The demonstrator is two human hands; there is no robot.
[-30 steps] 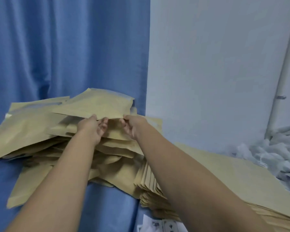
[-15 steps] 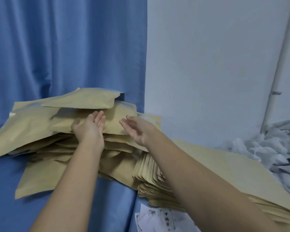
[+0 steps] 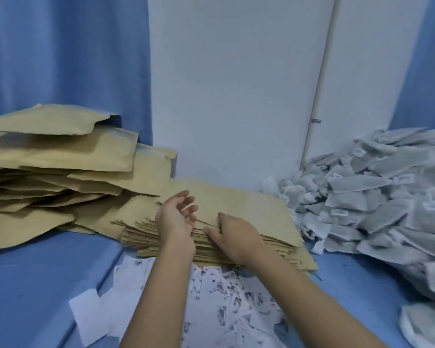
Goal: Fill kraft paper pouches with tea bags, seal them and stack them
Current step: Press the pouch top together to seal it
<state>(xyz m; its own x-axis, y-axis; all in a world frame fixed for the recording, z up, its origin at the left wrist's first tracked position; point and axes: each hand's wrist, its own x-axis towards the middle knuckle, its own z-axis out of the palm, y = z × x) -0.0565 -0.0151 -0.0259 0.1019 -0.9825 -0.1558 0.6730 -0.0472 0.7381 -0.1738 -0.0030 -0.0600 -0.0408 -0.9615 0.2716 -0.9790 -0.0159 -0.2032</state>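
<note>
A flat stack of empty kraft pouches [image 3: 251, 204] lies in the middle of the blue surface. My right hand [image 3: 232, 236] sits at its near edge, thumb against the side and fingertips on the top pouch, pinching that edge. My left hand [image 3: 175, 218] hovers just left of it over the stack's near corner, fingers loosely curled and holding nothing. A loose, bulging pile of filled kraft pouches [image 3: 60, 159] rests to the left against the blue curtain. A big heap of grey-white tea bags [image 3: 377, 197] fills the right side.
White printed paper slips [image 3: 221, 297] are scattered on the blue surface [image 3: 35, 285] under my forearms. A white wall panel [image 3: 236, 84] stands right behind the stack, with blue curtain on either side.
Both hands have let go of the pouch on the left pile and moved right and down to the flat stack. My view swung right, bringing the tea bag heap into sight.
</note>
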